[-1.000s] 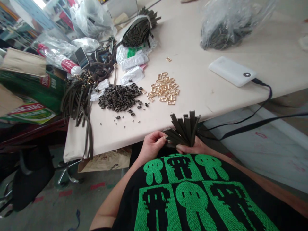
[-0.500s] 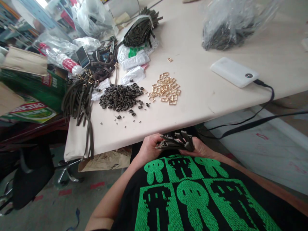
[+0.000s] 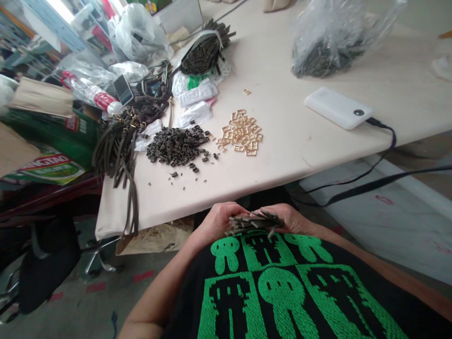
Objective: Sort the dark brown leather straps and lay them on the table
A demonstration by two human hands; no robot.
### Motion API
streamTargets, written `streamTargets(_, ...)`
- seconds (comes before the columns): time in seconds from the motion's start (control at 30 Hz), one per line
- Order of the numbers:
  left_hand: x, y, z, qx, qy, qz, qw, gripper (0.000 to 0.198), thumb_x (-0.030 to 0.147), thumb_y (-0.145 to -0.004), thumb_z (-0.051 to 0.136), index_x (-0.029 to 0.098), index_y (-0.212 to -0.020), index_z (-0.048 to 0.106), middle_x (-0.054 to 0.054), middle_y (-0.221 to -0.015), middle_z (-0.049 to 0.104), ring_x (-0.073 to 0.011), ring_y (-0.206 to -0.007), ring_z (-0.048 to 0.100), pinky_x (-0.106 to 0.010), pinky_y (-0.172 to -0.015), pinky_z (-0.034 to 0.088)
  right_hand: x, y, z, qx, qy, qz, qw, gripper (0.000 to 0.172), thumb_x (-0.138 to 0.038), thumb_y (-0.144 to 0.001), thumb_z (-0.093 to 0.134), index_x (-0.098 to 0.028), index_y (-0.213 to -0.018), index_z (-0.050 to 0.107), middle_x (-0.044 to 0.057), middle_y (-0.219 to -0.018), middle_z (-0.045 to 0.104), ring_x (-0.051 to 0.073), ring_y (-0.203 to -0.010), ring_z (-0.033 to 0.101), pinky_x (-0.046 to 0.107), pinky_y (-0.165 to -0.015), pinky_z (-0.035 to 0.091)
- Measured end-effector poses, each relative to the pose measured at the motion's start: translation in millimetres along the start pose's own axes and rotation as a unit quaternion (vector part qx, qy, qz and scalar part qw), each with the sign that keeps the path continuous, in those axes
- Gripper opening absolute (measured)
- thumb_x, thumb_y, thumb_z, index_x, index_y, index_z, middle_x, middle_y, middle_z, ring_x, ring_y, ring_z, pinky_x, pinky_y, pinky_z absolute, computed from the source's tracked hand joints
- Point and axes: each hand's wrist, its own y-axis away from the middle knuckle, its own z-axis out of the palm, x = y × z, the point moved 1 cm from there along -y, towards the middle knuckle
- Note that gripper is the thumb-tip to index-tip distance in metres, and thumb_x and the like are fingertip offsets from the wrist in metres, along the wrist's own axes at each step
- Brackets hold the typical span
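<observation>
A bundle of dark straps (image 3: pixel 254 222) lies between my two hands, close to my shirt and just below the table's front edge. My left hand (image 3: pixel 223 218) is closed around its left side, and my right hand (image 3: pixel 288 217) grips the right side. The strap ends point toward me; their far parts are hidden. On the table beyond are a heap of small dark loops (image 3: pixel 178 145) and, to its right, a pile of gold rectangular buckles (image 3: pixel 243 133). One single gold buckle (image 3: pixel 246 92) rests apart, farther back.
More dark straps (image 3: pixel 116 150) hang over the table's left edge. A tied strap bundle (image 3: pixel 201 52) and a plastic bag (image 3: pixel 325 47) stand at the back. At right lies a white power bank (image 3: pixel 337 107) with a black cable (image 3: pixel 392 143) running off the edge.
My hands have drawn closer together and moved slightly down toward my body. The strap ends, raised and fanned at the right before, now lie flatter between the hands. My view has shifted slightly.
</observation>
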Motion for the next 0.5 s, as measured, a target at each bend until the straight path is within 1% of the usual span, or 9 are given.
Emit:
streamTargets(0.1,3,-1,-2.3,-0.031,-0.010,-0.010,0.999,0.021,0.020,-0.087,0.054,0.017,-0.092,0.074,-0.006,-0.089,0.075,-0.0164,-0.082,0.069,-0.027,-0.071,0.051,-6,1,0,-0.010,-0.006,0.001,1.000,0.027,-0.031,-0.090,0.064,-0.018,-0.112,0.073,0.004,-0.095,0.073,0.018,-0.085,0.068,0.026,-0.075,0.050)
streamTargets(0.2,5,-1,-3.4,-0.047,-0.054,0.011,0.997,0.019,0.017,-0.086,0.055,0.017,-0.094,0.072,-0.006,-0.089,0.074,-0.0169,-0.082,0.068,-0.028,-0.072,0.051,-5,1,0,-0.014,-0.003,-0.008,1.000,0.029,-0.031,-0.090,0.063,-0.018,-0.115,0.072,0.004,-0.096,0.074,0.018,-0.085,0.068,0.026,-0.075,0.050)
streamTargets(0.3,4,0,-1.5,-0.046,-0.124,0.032,0.991,0.016,0.018,-0.085,0.058,0.016,-0.094,0.071,-0.007,-0.088,0.072,-0.0165,-0.078,0.066,-0.028,-0.070,0.051,2,0,-1,-0.015,0.010,-0.026,0.999,0.031,-0.034,-0.090,0.063,-0.017,-0.115,0.071,0.006,-0.097,0.073,0.019,-0.085,0.067,0.027,-0.075,0.049)
streamTargets(0.37,3,-1,1.4,-0.039,-0.185,0.044,0.981,0.014,0.021,-0.085,0.058,0.016,-0.092,0.070,-0.006,-0.085,0.070,-0.0163,-0.074,0.065,-0.029,-0.069,0.051,5,-1,-1,-0.011,0.022,-0.037,0.999,0.032,-0.036,-0.090,0.062,-0.016,-0.112,0.071,0.006,-0.095,0.073,0.019,-0.083,0.066,0.027,-0.073,0.048)
streamTargets(0.43,-1,-2,5.6,-0.019,-0.227,0.053,0.972,0.013,0.024,-0.084,0.059,0.017,-0.089,0.069,-0.005,-0.081,0.069,-0.0166,-0.072,0.064,-0.030,-0.069,0.051,5,-2,0,-0.004,0.030,-0.048,0.998,0.033,-0.039,-0.090,0.061,-0.015,-0.111,0.071,0.007,-0.094,0.072,0.020,-0.083,0.066,0.028,-0.072,0.048)
streamTargets(0.47,-3,-3,8.1,-0.002,-0.232,0.050,0.971,0.012,0.024,-0.083,0.060,0.017,-0.088,0.069,-0.004,-0.079,0.069,-0.0169,-0.071,0.063,-0.030,-0.069,0.051,3,-2,1,0.004,0.029,-0.052,0.998,0.034,-0.040,-0.090,0.061,-0.015,-0.111,0.071,0.008,-0.094,0.072,0.020,-0.083,0.066,0.028,-0.072,0.048)
streamTargets(0.5,-6,-3,10.9,0.026,-0.227,0.039,0.973,0.011,0.023,-0.082,0.060,0.018,-0.085,0.069,-0.004,-0.078,0.068,-0.0169,-0.070,0.063,-0.030,-0.069,0.050,0,-2,2,0.013,0.025,-0.053,0.998,0.035,-0.040,-0.090,0.061,-0.015,-0.112,0.071,0.008,-0.094,0.072,0.020,-0.084,0.065,0.028,-0.073,0.048)
